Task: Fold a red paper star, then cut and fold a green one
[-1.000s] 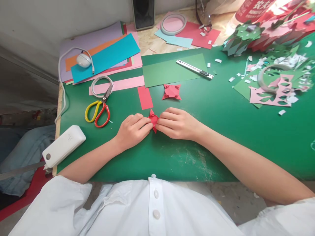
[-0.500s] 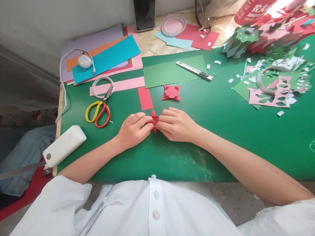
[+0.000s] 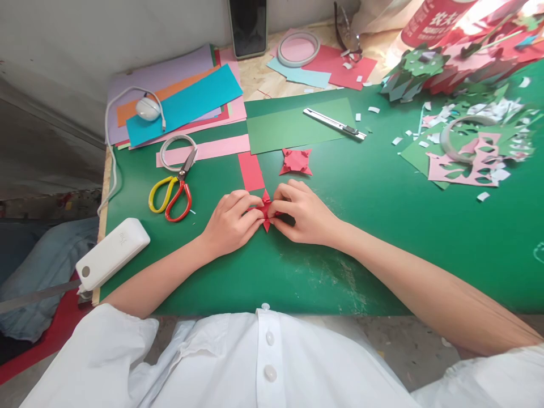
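Writing is borne by the red label (image 3: 432, 24) of the bottle (image 3: 399, 54) at the upper right: the characters 农夫 can be made out, with smaller Latin lettering below that is too blurred to be read in full. Faint grey marking is printed on the white power bank (image 3: 114, 252) at the lower left; it cannot be read with certainty.

The folded red paper piece (image 3: 266, 210) is located on the green work surface (image 3: 238, 283), between the two sets of fingertips. Its left side is gripped by the left hand (image 3: 233, 222), thumb and fingers closed on the paper. Its right side is pinched by the right hand (image 3: 304, 214), thumb and index finger meeting at the tips with a gap left behind them. One point is directed toward the red strip (image 3: 251, 171), the opposite point toward the wearer. A second folded red piece (image 3: 296, 162) is positioned beyond the right hand, untouched.
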### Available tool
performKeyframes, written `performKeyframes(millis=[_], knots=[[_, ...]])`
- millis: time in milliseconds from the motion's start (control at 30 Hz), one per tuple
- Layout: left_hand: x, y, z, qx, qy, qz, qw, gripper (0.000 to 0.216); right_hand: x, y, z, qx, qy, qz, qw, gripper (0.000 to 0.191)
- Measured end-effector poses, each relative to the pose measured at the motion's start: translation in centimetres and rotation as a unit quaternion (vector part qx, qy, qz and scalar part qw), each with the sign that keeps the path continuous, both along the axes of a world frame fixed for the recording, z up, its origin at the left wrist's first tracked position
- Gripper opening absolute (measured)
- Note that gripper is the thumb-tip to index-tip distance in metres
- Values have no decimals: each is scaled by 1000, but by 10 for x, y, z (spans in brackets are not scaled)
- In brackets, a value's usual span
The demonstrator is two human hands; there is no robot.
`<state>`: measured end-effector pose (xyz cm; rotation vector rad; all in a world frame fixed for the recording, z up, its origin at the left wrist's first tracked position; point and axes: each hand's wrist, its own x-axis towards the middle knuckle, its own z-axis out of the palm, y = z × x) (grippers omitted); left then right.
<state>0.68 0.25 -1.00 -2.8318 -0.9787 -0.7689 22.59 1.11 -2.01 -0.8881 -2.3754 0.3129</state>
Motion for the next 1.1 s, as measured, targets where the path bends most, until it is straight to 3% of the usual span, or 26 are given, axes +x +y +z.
performKeyframes(millis=[500,867,1100], knots=[[3,-1,-2,38,-5,-16,999,11,0,0,1,158,-25,45,986,17],[7,-8,-2,36,25,7,999,11,-6,-9,2,35,-22,-18,999,16],[6,-8,-3,-26,34,19,999,12,-3,-9,3,-50,-18,-64,997,10]])
